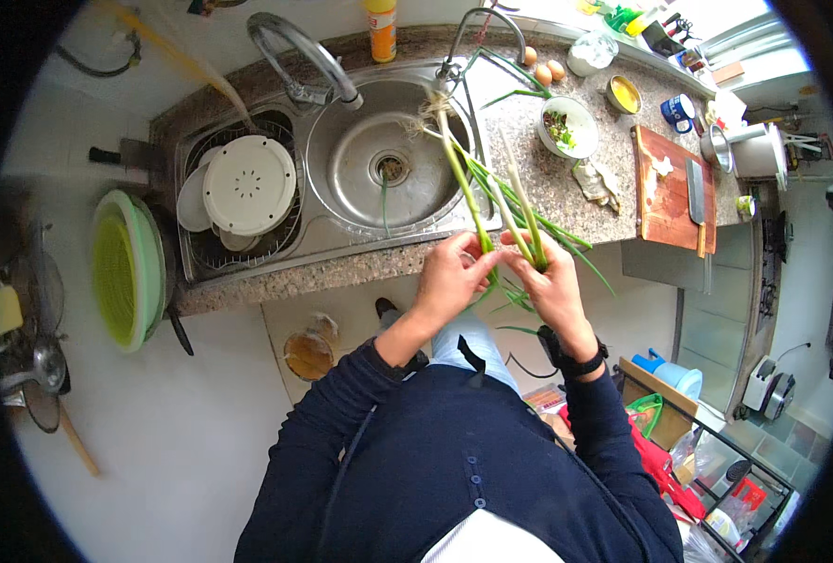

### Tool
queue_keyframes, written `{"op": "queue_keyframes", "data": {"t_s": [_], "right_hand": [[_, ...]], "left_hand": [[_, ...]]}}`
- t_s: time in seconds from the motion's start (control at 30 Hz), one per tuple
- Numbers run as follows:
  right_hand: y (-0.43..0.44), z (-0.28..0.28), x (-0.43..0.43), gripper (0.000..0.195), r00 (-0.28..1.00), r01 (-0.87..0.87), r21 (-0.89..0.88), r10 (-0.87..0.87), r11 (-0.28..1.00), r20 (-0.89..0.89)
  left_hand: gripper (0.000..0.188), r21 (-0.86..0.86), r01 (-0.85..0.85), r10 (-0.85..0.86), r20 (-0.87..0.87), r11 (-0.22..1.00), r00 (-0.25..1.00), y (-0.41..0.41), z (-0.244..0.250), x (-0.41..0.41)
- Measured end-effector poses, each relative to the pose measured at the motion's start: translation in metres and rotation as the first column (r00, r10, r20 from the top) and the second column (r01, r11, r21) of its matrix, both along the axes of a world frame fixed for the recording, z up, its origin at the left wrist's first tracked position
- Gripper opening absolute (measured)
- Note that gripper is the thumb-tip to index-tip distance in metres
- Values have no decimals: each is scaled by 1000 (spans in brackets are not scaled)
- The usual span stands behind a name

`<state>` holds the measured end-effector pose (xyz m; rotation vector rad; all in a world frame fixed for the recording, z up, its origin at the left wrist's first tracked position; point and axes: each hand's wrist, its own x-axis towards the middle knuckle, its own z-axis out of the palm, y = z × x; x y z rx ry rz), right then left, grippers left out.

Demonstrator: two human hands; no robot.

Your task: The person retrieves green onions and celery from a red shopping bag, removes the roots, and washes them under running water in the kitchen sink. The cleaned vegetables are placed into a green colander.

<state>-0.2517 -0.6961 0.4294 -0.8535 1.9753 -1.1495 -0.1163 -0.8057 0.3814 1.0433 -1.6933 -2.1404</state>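
Observation:
My left hand (pixel 455 273) grips the green stem of a rooted scallion (pixel 463 174) just in front of the sink's edge; its roots point up over the steel sink bowl (pixel 360 151). Close beside it, my right hand (pixel 550 285) holds several scallions with pale ends (pixel 517 181), the white parts pointing away from me. The fingertips of both hands nearly meet. More green scallion leaves (pixel 564 236) lie at the counter edge behind my right hand, and some leaf ends hang below the hands. A single green leaf (pixel 385 204) lies in the sink, reaching to the drain.
Left of the bowl, a rack holds a white perforated lid (pixel 249 185). On the right counter are a glass bowl of chopped food (pixel 569 127), eggs (pixel 544 74), a crumpled cloth (pixel 597 184) and a wooden cutting board (pixel 659 204) with a cleaver (pixel 695 193). The faucet (pixel 311 56) arches above the sink.

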Motion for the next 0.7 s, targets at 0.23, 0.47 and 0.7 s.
{"op": "queue_keyframes", "data": {"t_s": [0.23, 0.47, 0.7], "right_hand": [[1, 16, 26, 19, 984, 110, -125, -90, 986, 151], [15, 17, 25, 17, 999, 4, -45, -2, 999, 42], [18, 23, 18, 21, 978, -160, 39, 153, 986, 139]], "left_hand": [[28, -436, 69, -122, -96, 898, 988, 19, 40, 29], [37, 2, 84, -76, -395, 996, 915, -27, 25, 42], [20, -8, 162, -149, -439, 987, 886, -33, 18, 44]]}}
